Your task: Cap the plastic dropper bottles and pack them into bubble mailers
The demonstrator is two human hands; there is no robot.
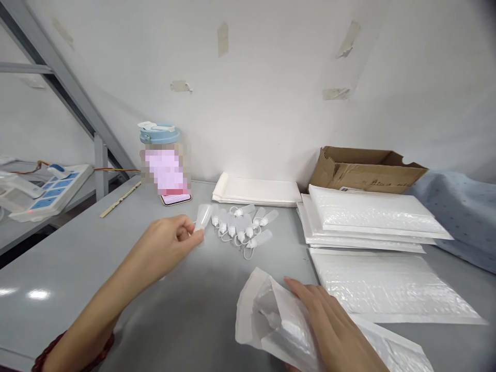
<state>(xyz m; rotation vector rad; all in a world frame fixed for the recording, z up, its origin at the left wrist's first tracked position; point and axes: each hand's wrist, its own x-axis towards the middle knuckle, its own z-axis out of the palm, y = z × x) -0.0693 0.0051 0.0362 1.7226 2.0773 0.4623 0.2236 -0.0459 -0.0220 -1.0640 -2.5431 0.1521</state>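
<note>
Between thumb and fingers, my left hand (pixel 172 240) pinches a small translucent squeeze bottle (pixel 203 214) by its narrow capped end, above the grey table. Several more squeeze bottles (pixel 240 227), with white caps and loop straps, lie in a cluster just to its right. My right hand (pixel 329 320) grips a white bubble mailer (pixel 284 320) near the front of the table. The mailer's mouth gapes toward the left, and its inside partly shows. My right thumb is mostly hidden behind the mailer.
Padded mailers (pixel 372 212) are stacked on the right, with another mailer (pixel 391 284) flat before them. A cardboard box (pixel 368 170) stands behind. White envelopes (pixel 258 190) lie by the wall. A phone (pixel 176 198) leans on a blue-lidded container (pixel 159 134); a scale (pixel 56 188) sits far left.
</note>
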